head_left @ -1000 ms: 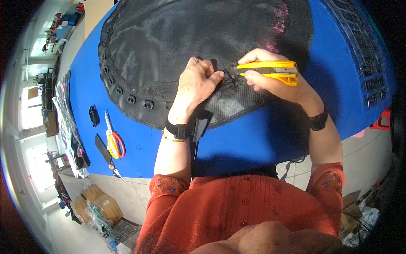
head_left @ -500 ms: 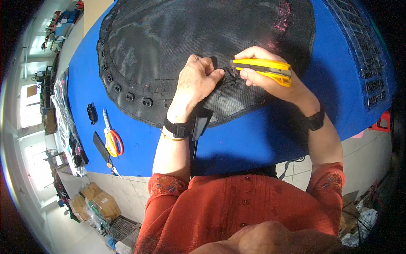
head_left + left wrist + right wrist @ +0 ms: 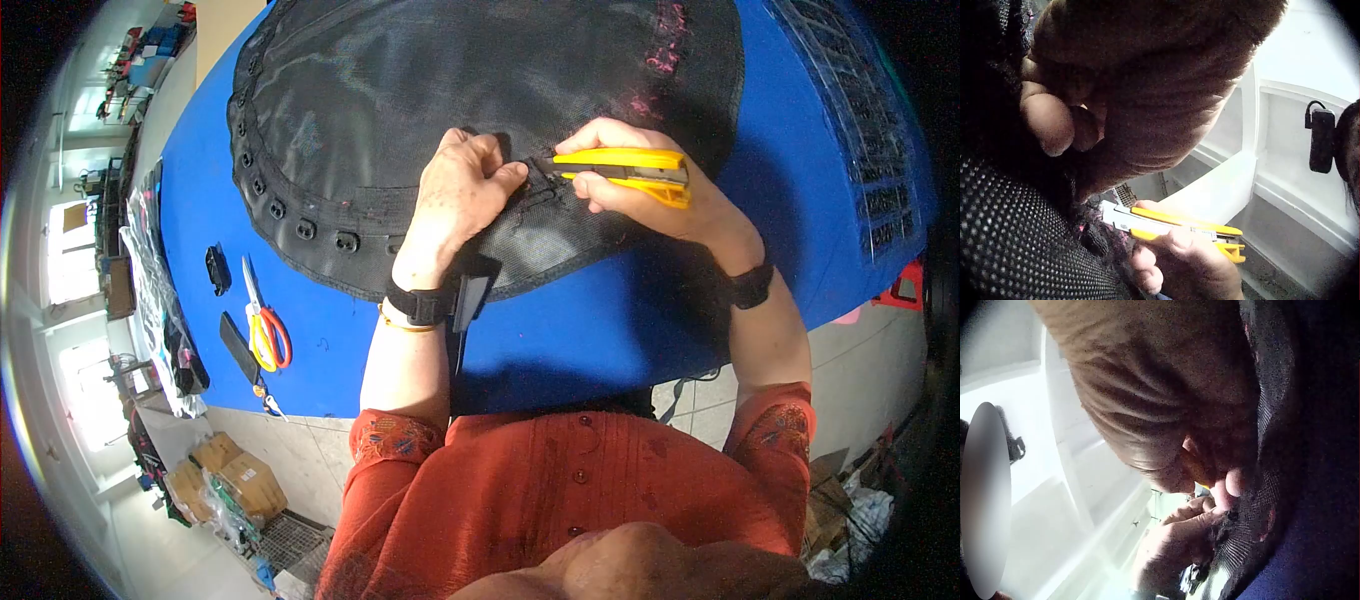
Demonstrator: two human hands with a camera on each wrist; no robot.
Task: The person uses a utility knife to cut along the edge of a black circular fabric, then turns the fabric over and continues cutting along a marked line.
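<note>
A large round-edged piece of black mesh fabric (image 3: 450,90) lies on the blue table, with black plastic eyelets along its left rim. My left hand (image 3: 462,190) pinches the fabric's band between thumb and curled fingers. In my right hand (image 3: 650,190) I grip a yellow utility knife (image 3: 625,160), its blade end pointing left at a frayed seam (image 3: 545,185) just beside the left thumb. The left wrist view shows the silver head of the knife (image 3: 1125,219) close to the mesh and loose threads. In the right wrist view, my palm hides most of the knife.
Scissors (image 3: 265,330) with red and yellow handles lie left on the blue table (image 3: 590,340), beside a dark narrow tool (image 3: 238,343) and a small black part (image 3: 217,270). Clear-wrapped sheets of black pieces (image 3: 870,150) line the right edge. Plastic-wrapped goods (image 3: 160,300) lie along the left edge.
The knife lifted back from the seam with its tip tilted up, then came down level toward it again. My left hand has stayed almost in place.
</note>
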